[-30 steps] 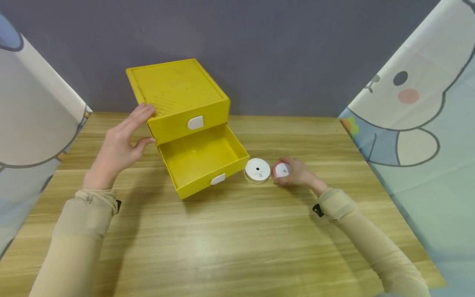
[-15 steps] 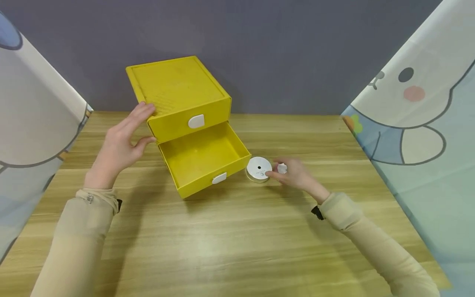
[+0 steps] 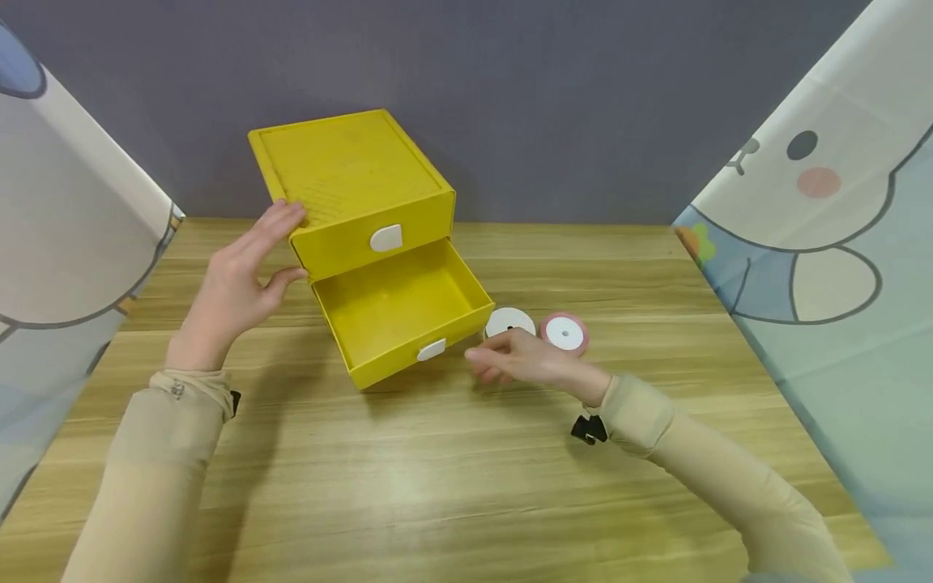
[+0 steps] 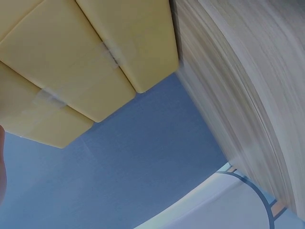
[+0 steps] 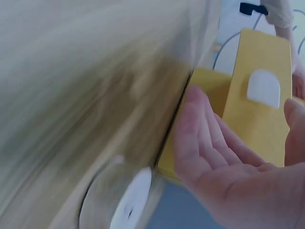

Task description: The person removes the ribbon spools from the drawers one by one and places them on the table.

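In the head view, a yellow drawer cabinet (image 3: 350, 170) stands at the back left with its lower drawer (image 3: 397, 304) pulled out. Nothing lies in that drawer. My left hand (image 3: 236, 275) rests on the cabinet's left front edge, fingers on top and thumb by the side. My right hand (image 3: 521, 359) hovers beside the drawer front, its fingers loosely bent around nothing. Behind it lies a white ribbon spool (image 3: 503, 318), partly covered by the hand. A pink ribbon spool (image 3: 564, 333) with a white face sits just right of it. The right wrist view shows the right hand (image 5: 228, 167) holding nothing.
The wooden table (image 3: 408, 478) runs up to a dark grey wall (image 3: 554, 113) at the back. Cartoon-printed cloth (image 3: 838, 267) hangs at both sides. White tabs, such as the upper tab (image 3: 386, 238), are fixed to the drawer fronts.
The right hand has let go of the pink spool and moved left, past the white spool to the drawer front. The pink spool is now uncovered. The left hand has stayed on the cabinet.
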The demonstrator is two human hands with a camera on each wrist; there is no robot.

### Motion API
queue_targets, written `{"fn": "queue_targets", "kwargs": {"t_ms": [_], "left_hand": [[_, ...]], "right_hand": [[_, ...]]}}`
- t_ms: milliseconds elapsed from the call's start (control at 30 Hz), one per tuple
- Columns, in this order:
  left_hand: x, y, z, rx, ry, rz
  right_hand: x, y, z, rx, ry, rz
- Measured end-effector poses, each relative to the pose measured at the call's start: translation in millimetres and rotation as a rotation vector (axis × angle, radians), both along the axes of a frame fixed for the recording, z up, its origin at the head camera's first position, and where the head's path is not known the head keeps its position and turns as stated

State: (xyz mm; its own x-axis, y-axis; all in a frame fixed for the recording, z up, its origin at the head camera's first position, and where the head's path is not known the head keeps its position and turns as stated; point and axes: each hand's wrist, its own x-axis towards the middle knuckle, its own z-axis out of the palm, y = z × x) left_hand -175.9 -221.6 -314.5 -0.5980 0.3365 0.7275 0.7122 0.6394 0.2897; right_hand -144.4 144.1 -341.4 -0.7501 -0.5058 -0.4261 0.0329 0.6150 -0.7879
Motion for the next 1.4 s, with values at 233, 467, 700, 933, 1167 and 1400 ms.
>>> {"fn": "queue_targets", "kwargs": {"t_ms": [233, 467, 700, 933, 1167, 1400], "left_hand": [[1.4, -1, -3.5, -0.015, -0.01, 0.002], [3.3, -1, -4.2, 0.005, 0.001, -0.001], [2.9, -1, -3.2, 0.051, 0.035, -0.02], [2.0, -1, -0.4, 0.051, 0.038, -0.037], [1.3, 0, -0.2, 0.001, 0.016, -0.023], [1.2, -2, 0.2, -0.012, 0.009, -0.012]], "right_hand": [[-1.9, -29, -9.5, -0.047, -0.112, 0.069], [-3.8, -46, -10.4, -0.157, -0.283, -0.025], [-6.7, -53, -6.2, -0.185, -0.329, -0.086], [-13.6, -62, 0.4, -0.189, -0.321, -0.125], [-29.5, -71, 3.1, -0.195, -0.368, -0.16], [-46.8, -85, 5.1, -0.182, -0.374, -0.181]]}}
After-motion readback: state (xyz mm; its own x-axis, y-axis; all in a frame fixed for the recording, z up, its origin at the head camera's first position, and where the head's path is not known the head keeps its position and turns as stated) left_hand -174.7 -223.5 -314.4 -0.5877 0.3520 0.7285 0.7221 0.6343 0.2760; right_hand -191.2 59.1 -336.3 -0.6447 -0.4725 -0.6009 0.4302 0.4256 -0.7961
